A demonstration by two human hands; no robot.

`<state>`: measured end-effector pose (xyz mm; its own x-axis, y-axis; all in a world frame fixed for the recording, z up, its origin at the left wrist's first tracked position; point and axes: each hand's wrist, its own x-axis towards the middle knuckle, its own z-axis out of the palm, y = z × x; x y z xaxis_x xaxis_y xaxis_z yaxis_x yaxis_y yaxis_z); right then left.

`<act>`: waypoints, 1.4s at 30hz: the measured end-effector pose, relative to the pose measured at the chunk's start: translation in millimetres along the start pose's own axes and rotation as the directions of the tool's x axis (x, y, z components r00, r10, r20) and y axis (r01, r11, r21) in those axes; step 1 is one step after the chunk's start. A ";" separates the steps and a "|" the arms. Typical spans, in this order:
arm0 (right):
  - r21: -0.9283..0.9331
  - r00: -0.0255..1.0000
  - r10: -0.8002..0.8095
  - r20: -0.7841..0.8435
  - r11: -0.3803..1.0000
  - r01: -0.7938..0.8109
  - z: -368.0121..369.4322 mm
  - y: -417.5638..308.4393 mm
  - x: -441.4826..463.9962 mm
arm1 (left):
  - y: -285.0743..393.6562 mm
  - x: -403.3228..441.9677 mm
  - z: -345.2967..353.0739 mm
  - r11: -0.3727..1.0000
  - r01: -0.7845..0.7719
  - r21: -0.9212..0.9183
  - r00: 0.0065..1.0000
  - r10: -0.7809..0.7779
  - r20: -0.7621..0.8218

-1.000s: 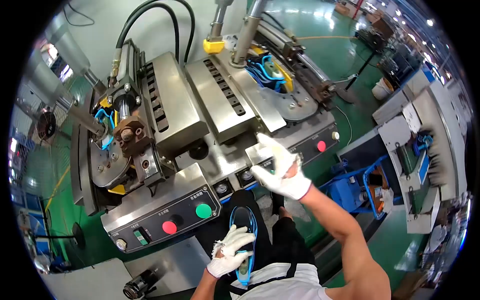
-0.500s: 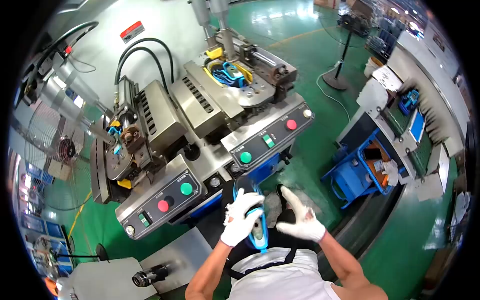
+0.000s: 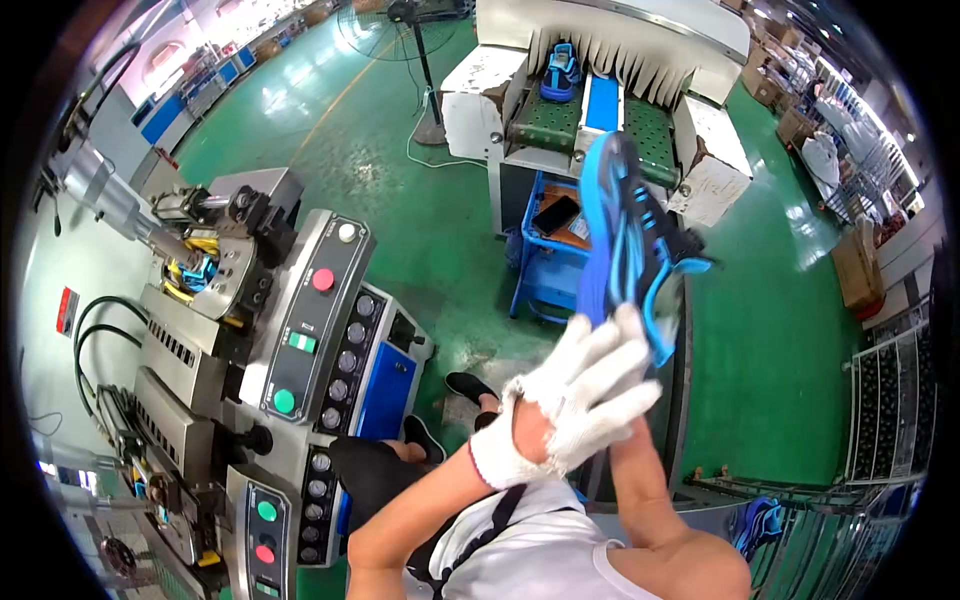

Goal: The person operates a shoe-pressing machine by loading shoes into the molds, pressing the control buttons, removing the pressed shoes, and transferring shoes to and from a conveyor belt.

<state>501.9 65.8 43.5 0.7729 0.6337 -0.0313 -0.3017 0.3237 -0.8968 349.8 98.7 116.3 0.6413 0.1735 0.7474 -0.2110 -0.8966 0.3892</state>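
Note:
A blue and black shoe (image 3: 605, 215), slightly blurred, is held up in front of me with its toe or heel end pointing away. My right hand (image 3: 628, 325), in a white glove, grips its lower end and is mostly hidden. Across it, in front, lies my left hand (image 3: 590, 395), also gloved, with fingers stretched out over the right hand and wrist. A hole in the left glove bares some skin near the wrist. Whether the left fingers touch the shoe is hard to tell.
Ahead stands a conveyor machine (image 3: 545, 125) with a bristle curtain and another blue shoe (image 3: 560, 75) on its belt. A blue cart (image 3: 550, 275) sits below it. On the left is a press with a button panel (image 3: 310, 310). Behind is a floor fan (image 3: 425, 80).
My view has turned right, from the press to the conveyor. The shoe has gone from my left hand at my lap up into my right hand, and my hands now cross.

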 end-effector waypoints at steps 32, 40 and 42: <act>-0.775 0.615 0.547 0.568 0.607 0.176 11.8 240.3 42.4 | 351.1 -417.4 63.6 -0.712 0.386 -0.586 -0.806 0.049 -0.590; -0.525 -0.037 0.635 0.771 0.668 0.527 114.6 243.3 -122.4 | 445.0 -497.9 151.6 -0.648 0.131 -0.750 -0.853 0.313 -0.419; -0.492 -0.064 0.673 0.737 0.599 0.631 121.3 255.0 -110.7 | 492.5 -539.3 165.3 -0.750 0.135 -0.648 -0.819 0.284 -0.499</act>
<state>271.6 163.4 -128.2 -0.6639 0.6947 -0.2766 0.5822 0.2481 -0.7743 22.0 -503.8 -184.2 -0.9532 -0.1934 -0.2325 -0.2331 0.9596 0.1574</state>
